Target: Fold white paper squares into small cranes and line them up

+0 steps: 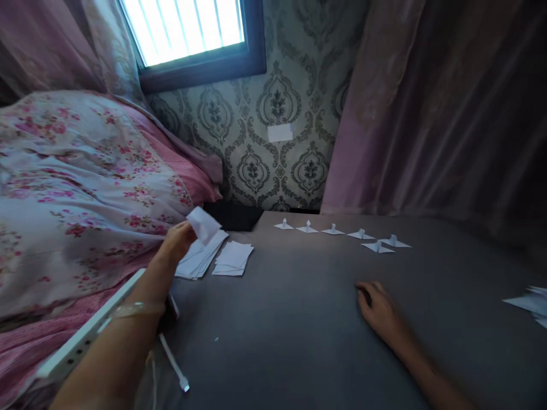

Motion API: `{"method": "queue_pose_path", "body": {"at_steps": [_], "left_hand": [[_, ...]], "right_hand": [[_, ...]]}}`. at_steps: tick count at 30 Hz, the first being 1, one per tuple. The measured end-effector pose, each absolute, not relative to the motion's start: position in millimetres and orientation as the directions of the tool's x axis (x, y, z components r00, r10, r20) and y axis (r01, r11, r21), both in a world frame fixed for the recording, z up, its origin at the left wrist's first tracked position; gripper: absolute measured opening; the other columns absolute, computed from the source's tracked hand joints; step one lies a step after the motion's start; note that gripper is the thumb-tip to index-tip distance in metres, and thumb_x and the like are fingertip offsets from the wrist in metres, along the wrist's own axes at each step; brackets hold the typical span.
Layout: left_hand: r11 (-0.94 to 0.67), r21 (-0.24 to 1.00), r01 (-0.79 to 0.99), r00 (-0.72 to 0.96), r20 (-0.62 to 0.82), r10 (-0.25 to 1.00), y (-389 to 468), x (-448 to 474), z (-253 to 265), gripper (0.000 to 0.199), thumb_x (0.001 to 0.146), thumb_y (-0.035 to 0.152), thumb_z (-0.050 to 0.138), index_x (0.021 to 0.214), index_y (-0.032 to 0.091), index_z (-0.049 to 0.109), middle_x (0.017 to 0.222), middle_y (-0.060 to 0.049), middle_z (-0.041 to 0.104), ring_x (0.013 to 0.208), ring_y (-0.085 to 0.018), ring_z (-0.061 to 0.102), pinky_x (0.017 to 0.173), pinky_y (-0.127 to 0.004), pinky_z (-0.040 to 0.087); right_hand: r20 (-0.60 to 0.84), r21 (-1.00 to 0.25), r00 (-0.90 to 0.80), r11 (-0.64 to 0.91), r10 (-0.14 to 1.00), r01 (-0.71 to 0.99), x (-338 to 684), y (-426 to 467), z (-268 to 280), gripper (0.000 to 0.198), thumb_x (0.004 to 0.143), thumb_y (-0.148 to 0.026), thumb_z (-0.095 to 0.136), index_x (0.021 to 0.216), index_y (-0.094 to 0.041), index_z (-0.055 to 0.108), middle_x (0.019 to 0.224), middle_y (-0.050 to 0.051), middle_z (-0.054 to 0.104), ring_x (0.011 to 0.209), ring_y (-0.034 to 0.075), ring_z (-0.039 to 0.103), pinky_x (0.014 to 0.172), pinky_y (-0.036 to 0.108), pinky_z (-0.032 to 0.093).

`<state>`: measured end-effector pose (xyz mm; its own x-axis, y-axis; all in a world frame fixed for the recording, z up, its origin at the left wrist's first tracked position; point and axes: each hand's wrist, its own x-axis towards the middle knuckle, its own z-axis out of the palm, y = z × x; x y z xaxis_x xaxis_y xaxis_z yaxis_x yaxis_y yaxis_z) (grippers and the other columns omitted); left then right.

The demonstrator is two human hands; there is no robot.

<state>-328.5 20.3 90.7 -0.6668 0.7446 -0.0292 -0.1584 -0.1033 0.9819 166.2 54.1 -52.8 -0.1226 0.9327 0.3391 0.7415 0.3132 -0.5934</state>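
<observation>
My left hand reaches out at the left, its fingers closed on the edge of a white sheet of paper. The sheet is raised above a fanned stack of paper. Just right of that stack lies a smaller pile of paper pieces. My right hand rests on the grey surface at the right, fingers loosely curled in; its palm side is hidden, and no object shows in it. Beyond it stand several small folded paper shapes in a row, with one folded piece in front.
More folded papers lie at the far right edge. A white power strip and a cable with a plug are beside my left forearm. A flowered cover bulges at the left. A flat black thing lies near the wall.
</observation>
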Motion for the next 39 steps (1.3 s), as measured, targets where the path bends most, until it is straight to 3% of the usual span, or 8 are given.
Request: {"method": "queue_pose_path", "body": {"at_steps": [5, 10, 18, 21, 25, 30, 34, 39], "left_hand": [[0.015, 0.914, -0.406, -0.209, -0.109, 0.972, 19, -197, 75, 0.011, 0.070, 0.013, 0.066, 0.080, 0.009, 0.066, 0.072, -0.006, 0.070, 0.064, -0.018, 0.066, 0.067, -0.029, 0.055], [0.303, 0.798, -0.520, 0.207, -0.226, 0.952, 2, -98, 34, 0.023, 0.067, 0.014, 0.071, 0.089, 0.010, 0.067, 0.080, -0.007, 0.073, 0.072, -0.019, 0.068, 0.075, -0.029, 0.054], [0.426, 0.731, -0.533, 0.269, -0.331, 0.905, -8, -68, 12, 0.047, 0.082, 0.049, 0.059, 0.104, 0.008, 0.063, 0.098, -0.017, 0.070, 0.089, -0.026, 0.068, 0.075, -0.035, 0.055], [0.348, 0.829, -0.438, 0.081, -0.350, 0.933, -10, -62, 0, 0.027, 0.080, 0.023, 0.066, 0.101, 0.007, 0.062, 0.087, -0.014, 0.071, 0.072, -0.020, 0.068, 0.065, -0.029, 0.055], [0.378, 0.843, -0.383, -0.007, -0.412, 0.911, -10, -59, -12, 0.019, 0.079, 0.013, 0.063, 0.098, 0.007, 0.063, 0.078, -0.011, 0.071, 0.062, -0.015, 0.066, 0.059, -0.024, 0.052], [0.415, 0.883, -0.219, 0.020, -0.422, 0.907, -10, -65, -18, 0.026, 0.080, 0.021, 0.059, 0.103, 0.009, 0.060, 0.082, -0.011, 0.070, 0.067, -0.017, 0.065, 0.063, -0.027, 0.052], [0.102, 0.965, 0.241, -0.108, -0.078, 0.991, -15, -82, -17, 0.050, 0.074, 0.010, 0.051, 0.123, 0.015, 0.048, 0.112, -0.013, 0.061, 0.096, -0.023, 0.061, 0.081, -0.036, 0.051], [-0.365, 0.766, 0.529, 0.464, 0.099, 0.880, -30, -101, -15, 0.068, 0.067, 0.001, 0.046, 0.131, 0.024, 0.045, 0.138, -0.008, 0.044, 0.133, -0.025, 0.031, 0.108, -0.046, 0.030]], "right_hand": [[0.059, -0.955, -0.172, 0.106, 0.983, 0.276, 140, 38, -6, 0.038, 0.077, -0.053, 0.055, 0.093, -0.020, 0.066, 0.095, 0.010, 0.068, 0.091, 0.024, 0.063, 0.079, 0.036, 0.049], [-0.061, -0.989, -0.400, -0.109, 0.915, -0.098, 115, 9, 27, 0.049, 0.071, -0.059, 0.064, 0.093, -0.015, 0.066, 0.085, 0.007, 0.069, 0.073, 0.017, 0.064, 0.064, 0.028, 0.049], [-0.093, -0.995, -0.135, -0.089, 0.986, 0.035, 120, -7, 1, 0.032, 0.073, -0.044, 0.064, 0.078, -0.013, 0.063, 0.063, 0.003, 0.064, 0.052, 0.012, 0.056, 0.047, 0.023, 0.043], [-0.131, -0.989, -0.238, -0.111, 0.962, 0.096, 130, -9, 0, 0.041, 0.077, -0.034, 0.059, 0.112, -0.012, 0.058, 0.071, 0.004, 0.065, 0.059, 0.014, 0.060, 0.051, 0.024, 0.046], [0.004, -0.976, -0.581, 0.130, 0.814, 0.175, 150, -11, 3, 0.090, 0.073, -0.011, 0.060, 0.147, -0.029, 0.012, 0.105, 0.005, 0.062, 0.085, 0.015, 0.061, 0.071, 0.027, 0.050], [0.199, -0.718, -0.564, 0.511, 0.802, 0.473, 152, -5, -14, 0.053, 0.081, -0.006, 0.047, 0.128, -0.030, 0.054, 0.097, 0.004, 0.054, 0.085, 0.014, 0.055, 0.077, 0.029, 0.046], [0.184, -0.544, -0.563, 0.560, 0.806, 0.625, 148, -2, -26, 0.043, 0.080, -0.003, 0.047, 0.110, -0.026, 0.067, 0.093, 0.005, 0.051, 0.087, 0.017, 0.052, 0.076, 0.029, 0.046], [0.174, -0.532, -0.521, 0.525, 0.836, 0.664, 149, -5, -27, 0.043, 0.077, -0.005, 0.054, 0.113, -0.026, 0.065, 0.102, 0.006, 0.051, 0.093, 0.018, 0.052, 0.079, 0.031, 0.046]]}}
